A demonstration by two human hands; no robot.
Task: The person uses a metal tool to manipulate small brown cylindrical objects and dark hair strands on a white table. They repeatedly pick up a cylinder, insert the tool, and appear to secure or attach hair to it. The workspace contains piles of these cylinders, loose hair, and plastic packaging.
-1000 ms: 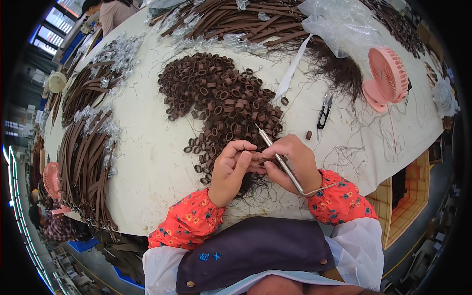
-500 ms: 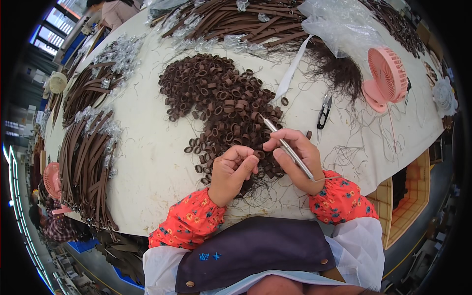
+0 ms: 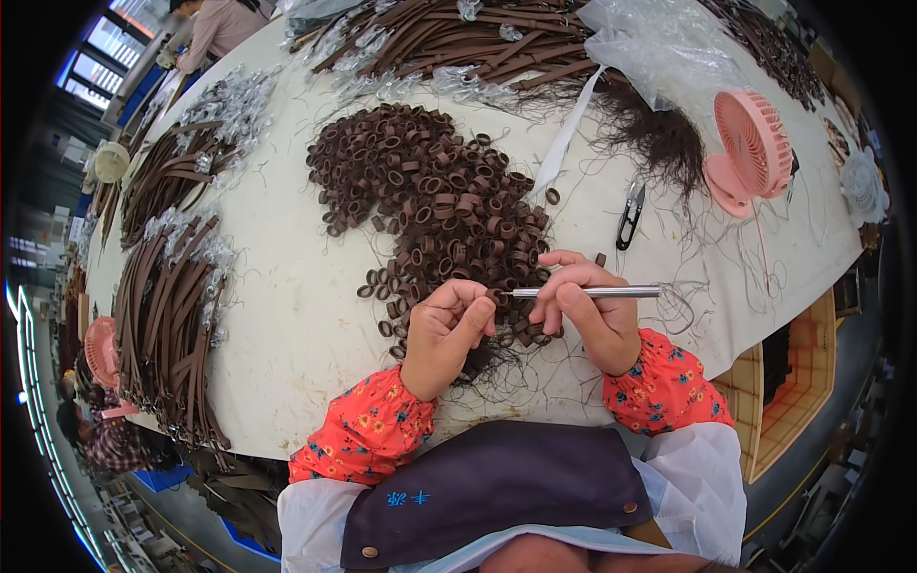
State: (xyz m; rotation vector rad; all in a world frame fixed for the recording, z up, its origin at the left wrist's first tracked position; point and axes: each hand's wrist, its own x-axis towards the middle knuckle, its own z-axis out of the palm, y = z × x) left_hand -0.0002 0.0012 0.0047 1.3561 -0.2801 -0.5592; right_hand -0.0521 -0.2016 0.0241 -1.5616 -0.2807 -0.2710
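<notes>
On the tabletop (image 3: 287, 315): a heap of small brown loops (image 3: 439, 191), just above both hands.
Left hand (image 3: 444, 334): grip closed on one brown loop (image 3: 491, 297), pinched at the fingertips.
Right hand (image 3: 587, 310): grip closed on a slim metal tool (image 3: 587, 291), lying level, tip at the pinched loop.
Handling: the loop looks light and soft, easily squashed; best pinched by its band edge.
Nearby: black snips (image 3: 630, 215), pink fan (image 3: 750, 153), loose hair strands (image 3: 659, 143).
</notes>
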